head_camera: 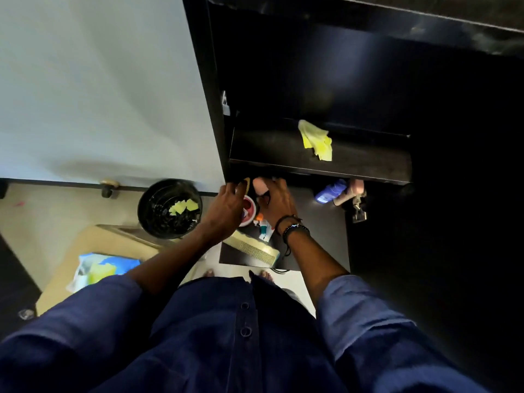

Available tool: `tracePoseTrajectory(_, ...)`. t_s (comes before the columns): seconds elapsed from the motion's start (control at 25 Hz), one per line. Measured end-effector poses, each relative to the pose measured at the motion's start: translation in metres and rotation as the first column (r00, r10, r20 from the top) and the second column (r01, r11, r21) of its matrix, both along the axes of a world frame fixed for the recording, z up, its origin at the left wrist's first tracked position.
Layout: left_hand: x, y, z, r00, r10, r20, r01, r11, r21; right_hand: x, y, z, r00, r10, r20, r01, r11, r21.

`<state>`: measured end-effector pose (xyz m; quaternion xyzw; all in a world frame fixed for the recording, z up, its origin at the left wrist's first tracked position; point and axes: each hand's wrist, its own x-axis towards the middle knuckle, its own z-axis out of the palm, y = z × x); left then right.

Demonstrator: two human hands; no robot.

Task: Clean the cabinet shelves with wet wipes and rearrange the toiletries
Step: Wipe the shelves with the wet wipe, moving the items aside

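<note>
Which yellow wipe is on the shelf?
The crumpled yellow wipe alone on the dark cabinet shelf; the other yellow pieces lie inside the round black bin.

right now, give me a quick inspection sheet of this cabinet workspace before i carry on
surface: dark upper shelf holds one wipe; lower shelf crowded at its left.
job's things: yellow wipe crumpled on upper shelf; comb, round tin, tube, pink bottle, blue bottle on lower shelf.
clutter: padlock-like metal thing at lower shelf's right.
hands: left hand and right hand reach among the toiletries; grips hidden.
cables: thin black strand at lower shelf's front edge; cannot tell if cable.
surroundings: black bin with used yellow wipes; wipes pack on beige table.
</note>
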<state>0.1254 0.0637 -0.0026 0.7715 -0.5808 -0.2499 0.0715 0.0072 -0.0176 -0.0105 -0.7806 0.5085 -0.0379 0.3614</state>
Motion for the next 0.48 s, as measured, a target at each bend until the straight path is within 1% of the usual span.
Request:
tracePoseTrajectory(0.08,-0.002,-0.020,0.004,0.998,-0.030,0.051,0.028,0.999,0.037,0.009,-0.012,0.004,0.996,0.080,-0.047,-0.083,0.995,-0.052)
tracePoseTrajectory(0.16,-0.007,-0.035,0.009,0.991,-0.045,0.124,0.037,0.997,0.067,0.017,-0.019,0.005,0.990,0.105,-0.091,-0.113,0.989,-0.093)
tracePoseTrajectory(0.28,-0.012,-0.047,0.008,0.993,-0.008,0.119,0.001,0.998,0.059,0.025,-0.023,-0.002,0.981,0.102,-0.162,-0.115,0.991,-0.073)
tracePoseTrajectory(0.36,-0.012,-0.056,0.004,0.997,0.017,0.080,-0.023,0.997,0.074,0.028,-0.022,-0.009,0.985,0.060,-0.164,-0.072,0.995,-0.065)
tracePoseTrajectory(0.48,-0.014,-0.068,-0.002,0.994,-0.022,0.110,0.008,0.992,0.130,0.025,-0.017,-0.010,0.994,-0.051,-0.093,0.044,0.997,-0.070)
